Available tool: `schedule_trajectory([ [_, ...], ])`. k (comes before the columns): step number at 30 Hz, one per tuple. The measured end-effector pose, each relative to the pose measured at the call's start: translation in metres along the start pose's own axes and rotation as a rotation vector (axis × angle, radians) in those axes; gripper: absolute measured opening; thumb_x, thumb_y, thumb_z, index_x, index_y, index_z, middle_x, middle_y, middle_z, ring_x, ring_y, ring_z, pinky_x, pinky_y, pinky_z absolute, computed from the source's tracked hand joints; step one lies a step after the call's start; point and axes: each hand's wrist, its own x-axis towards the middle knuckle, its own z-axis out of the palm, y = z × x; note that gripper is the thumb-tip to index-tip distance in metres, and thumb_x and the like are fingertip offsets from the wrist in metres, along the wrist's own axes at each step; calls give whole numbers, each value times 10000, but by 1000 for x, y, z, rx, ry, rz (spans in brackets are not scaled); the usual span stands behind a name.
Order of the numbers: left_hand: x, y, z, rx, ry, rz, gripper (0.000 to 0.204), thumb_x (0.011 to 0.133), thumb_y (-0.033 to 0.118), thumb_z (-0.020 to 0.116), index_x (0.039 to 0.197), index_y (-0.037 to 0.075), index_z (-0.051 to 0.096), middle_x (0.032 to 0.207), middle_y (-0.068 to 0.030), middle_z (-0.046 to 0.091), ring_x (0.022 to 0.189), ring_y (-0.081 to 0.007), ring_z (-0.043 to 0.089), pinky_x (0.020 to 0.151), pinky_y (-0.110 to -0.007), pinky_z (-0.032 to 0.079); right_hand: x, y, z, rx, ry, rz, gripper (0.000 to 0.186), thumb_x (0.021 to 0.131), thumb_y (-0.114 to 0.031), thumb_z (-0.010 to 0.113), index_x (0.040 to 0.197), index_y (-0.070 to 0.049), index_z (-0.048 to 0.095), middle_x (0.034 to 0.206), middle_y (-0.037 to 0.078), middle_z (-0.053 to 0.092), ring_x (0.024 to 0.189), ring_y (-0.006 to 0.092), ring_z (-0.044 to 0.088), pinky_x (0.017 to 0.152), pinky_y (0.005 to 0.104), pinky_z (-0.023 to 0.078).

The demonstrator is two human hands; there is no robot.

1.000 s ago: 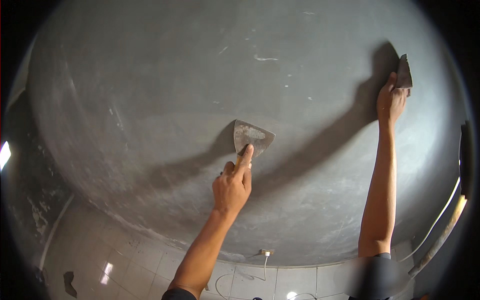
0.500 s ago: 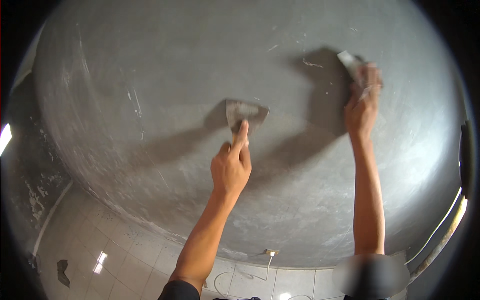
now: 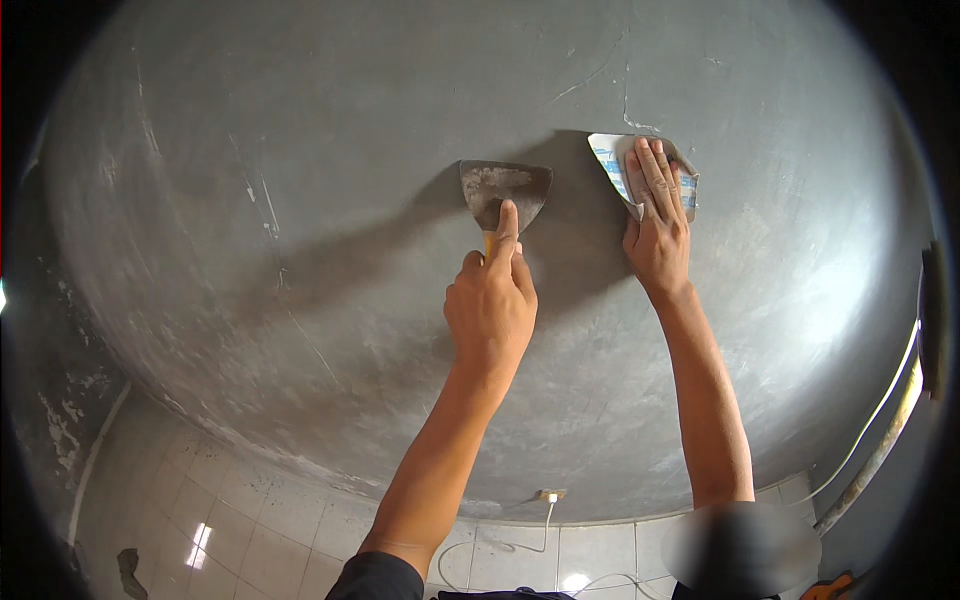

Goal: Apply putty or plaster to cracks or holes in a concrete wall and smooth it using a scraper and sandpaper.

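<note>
My left hand [image 3: 491, 300] is closed round the yellow handle of a putty knife [image 3: 507, 181], its index finger stretched along the base of the blade. The wide metal blade, smeared with pale residue, is at the grey wall [image 3: 400, 100]; whether its edge touches cannot be told. To the right, my right hand [image 3: 658, 225] presses a sheet of sandpaper [image 3: 611, 165] against the wall with its fingers together. The sheet's white and blue printed backing faces me, and one corner curls up by the thumb. Thin pale cracks and scratches mark the plaster just above the sheet.
A wall socket [image 3: 550, 495] with a white plug and cable [image 3: 547, 530] sits low on the wall. Light tiles [image 3: 270, 540] cover the floor. A dark scrap [image 3: 130, 573] lies at the lower left. A pole [image 3: 880, 455] leans at the right edge.
My right hand has come left and slightly down, and the sandpaper now lies flat on the wall. My left hand has moved up and a little right with the putty knife.
</note>
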Motion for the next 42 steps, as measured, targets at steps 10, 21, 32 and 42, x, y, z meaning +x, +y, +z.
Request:
schedule_trajectory([
  [10,-1,11,10,-139,23,-65,482,934,46,585,1411,95,539,755,-190,678,683,-352,663,602,-429,527,0,2,-2,48,-11,13,684,788,130,536,1439,-78,505,1552,55,410,1454,259,350,1215,461,298],
  [21,23,-16,-9,-3,59,-8,474,931,38,591,1394,141,571,832,-195,700,695,-326,684,624,-406,532,49,36,-3,-126,185,8,462,897,30,569,1350,-63,574,1478,105,504,1374,315,468,1126,475,386],
  [32,-24,-73,6,-119,143,64,482,954,38,573,1425,132,538,928,-202,700,765,-357,680,692,-397,539,57,-48,45,16,-60,-108,648,799,-101,576,1434,-12,480,1504,178,455,1438,347,371,1187,505,289],
  [42,59,-139,-64,37,292,172,508,935,38,575,1426,165,544,856,-157,707,702,-287,654,636,-392,529,109,72,-8,-314,133,21,512,909,0,459,1417,-48,510,1484,141,488,1414,313,409,1161,416,355],
])
